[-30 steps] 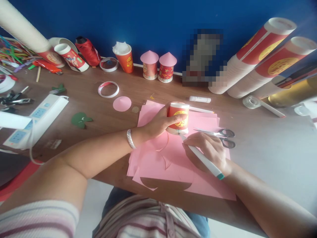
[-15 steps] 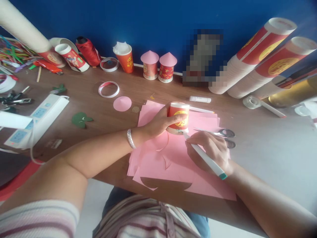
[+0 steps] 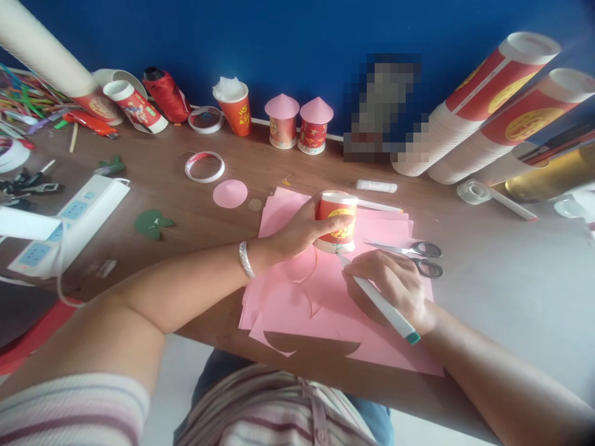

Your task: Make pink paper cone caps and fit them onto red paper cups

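Observation:
My left hand (image 3: 309, 226) is wrapped round a red paper cup (image 3: 338, 214) with a gold emblem, its thumb across the front. The cup's white band at the bottom carries small green marks. In my right hand (image 3: 388, 282) is a white marker (image 3: 385, 310) with a green end, its tip at the cup's lower edge. Beneath both hands lie pink paper sheets (image 3: 325, 316), some with curved cutouts. Scissors (image 3: 418, 249) rest on the paper, partly behind my right hand.
Two small cups with pink cone roofs (image 3: 317, 111) stand at the back. Tall cup stacks (image 3: 488, 93) lean at the right. On the left are a power strip (image 3: 74, 217), green paper (image 3: 151, 224), a tape roll (image 3: 204, 167) and a pink cone (image 3: 230, 194).
My right hand and the marker have shifted slightly left along the cup's lower edge, showing more of the scissors. The cup has moved very slightly right in my left hand.

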A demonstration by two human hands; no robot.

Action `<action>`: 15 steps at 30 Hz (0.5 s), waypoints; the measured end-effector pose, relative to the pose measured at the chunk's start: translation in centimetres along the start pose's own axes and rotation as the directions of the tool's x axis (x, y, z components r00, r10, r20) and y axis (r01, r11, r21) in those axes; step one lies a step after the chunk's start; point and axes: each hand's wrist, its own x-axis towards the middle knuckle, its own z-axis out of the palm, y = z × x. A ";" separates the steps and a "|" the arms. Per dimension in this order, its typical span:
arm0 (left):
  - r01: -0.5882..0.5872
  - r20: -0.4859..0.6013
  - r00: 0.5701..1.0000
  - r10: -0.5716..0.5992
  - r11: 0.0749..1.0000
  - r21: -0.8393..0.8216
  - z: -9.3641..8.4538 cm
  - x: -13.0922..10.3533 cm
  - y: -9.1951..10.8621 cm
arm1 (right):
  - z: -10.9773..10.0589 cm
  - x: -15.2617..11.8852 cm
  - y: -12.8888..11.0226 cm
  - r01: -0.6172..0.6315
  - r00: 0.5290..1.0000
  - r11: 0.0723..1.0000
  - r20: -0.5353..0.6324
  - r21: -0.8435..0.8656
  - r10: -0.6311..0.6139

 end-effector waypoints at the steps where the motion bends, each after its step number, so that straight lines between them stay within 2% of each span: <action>1: -0.006 0.006 1.000 0.006 1.000 0.004 0.0 0.0 0.0 | 0.0 -0.1 0.0 -0.001 1.000 1.000 -0.002 -0.005 0.001; 15: -0.003 0.001 1.000 0.003 1.000 -0.021 0.5 -0.1 0.1 | 0.2 -0.4 0.4 -0.029 0.999 1.000 0.029 0.000 0.029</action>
